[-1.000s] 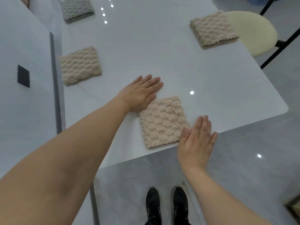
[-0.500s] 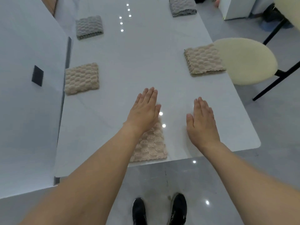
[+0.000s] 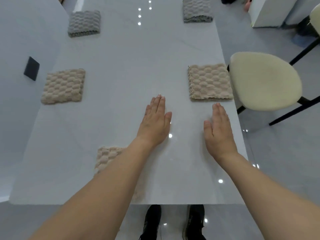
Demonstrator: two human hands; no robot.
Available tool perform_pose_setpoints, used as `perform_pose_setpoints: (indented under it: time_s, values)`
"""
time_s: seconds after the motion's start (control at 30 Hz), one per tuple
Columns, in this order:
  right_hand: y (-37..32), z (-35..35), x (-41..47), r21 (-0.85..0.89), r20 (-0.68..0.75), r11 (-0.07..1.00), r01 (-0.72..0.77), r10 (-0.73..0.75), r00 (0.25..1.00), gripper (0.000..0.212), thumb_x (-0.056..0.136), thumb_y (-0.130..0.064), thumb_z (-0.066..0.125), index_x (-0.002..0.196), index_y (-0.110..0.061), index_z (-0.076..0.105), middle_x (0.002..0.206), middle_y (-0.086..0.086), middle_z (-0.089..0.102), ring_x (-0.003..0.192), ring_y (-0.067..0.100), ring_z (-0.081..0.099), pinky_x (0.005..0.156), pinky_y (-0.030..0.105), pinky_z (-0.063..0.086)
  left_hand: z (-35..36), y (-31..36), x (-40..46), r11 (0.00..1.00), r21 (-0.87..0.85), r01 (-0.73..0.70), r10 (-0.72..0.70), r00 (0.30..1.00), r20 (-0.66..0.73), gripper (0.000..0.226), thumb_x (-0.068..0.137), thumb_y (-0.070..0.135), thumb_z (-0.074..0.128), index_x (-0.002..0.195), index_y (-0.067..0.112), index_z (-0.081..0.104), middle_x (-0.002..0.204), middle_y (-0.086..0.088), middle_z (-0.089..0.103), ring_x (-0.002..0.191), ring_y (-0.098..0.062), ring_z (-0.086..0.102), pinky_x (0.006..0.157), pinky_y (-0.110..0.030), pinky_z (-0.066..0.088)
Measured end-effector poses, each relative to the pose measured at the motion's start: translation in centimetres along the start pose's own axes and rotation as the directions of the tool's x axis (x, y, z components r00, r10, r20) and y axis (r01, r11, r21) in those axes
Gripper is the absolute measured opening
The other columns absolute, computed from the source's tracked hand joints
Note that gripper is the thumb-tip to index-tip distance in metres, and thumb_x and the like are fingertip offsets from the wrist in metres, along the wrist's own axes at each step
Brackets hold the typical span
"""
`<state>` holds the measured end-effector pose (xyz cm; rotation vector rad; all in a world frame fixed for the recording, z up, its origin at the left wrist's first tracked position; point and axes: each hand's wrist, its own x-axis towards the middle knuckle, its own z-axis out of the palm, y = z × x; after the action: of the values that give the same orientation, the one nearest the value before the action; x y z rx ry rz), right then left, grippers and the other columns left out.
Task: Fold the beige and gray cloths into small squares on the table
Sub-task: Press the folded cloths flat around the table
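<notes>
A folded beige cloth [image 3: 107, 157] lies near the front edge of the surface [image 3: 121, 54], partly under the left forearm. Beyond it, the left hand [image 3: 154, 122] and right hand [image 3: 219, 131] are flat, fingers straight, holding nothing.

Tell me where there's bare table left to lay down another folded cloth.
The widest bare stretch of table runs down the middle, between the left beige cloth and right beige cloth, up to the two gray cloths. The near edge is crowded: the left hand, right hand and near beige cloth.
</notes>
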<state>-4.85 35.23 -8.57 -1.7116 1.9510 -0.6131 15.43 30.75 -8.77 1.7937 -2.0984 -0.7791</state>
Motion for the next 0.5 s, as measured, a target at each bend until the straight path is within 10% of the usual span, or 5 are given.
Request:
perform_pose_setpoints:
  time_s: [0.5]
  values:
    - [5.6,-3.9,15.4,0.237,-0.050,0.965,0.109,-0.099,0.994,0.056,0.102,-0.025,0.031,0.153,-0.009,0.016,0.162,0.002,0.010,0.145,0.005,0.007,0.106,-0.001,-0.002,2.8,7.5,12.5,0.885,-0.461,0.069,-0.092,0.995,-0.028,0.058,0.107,0.031,0.027,0.157,0.014,0.005,0.165,0.006,-0.003,0.147,0.002,-0.006,0.104,0.001,-0.006]
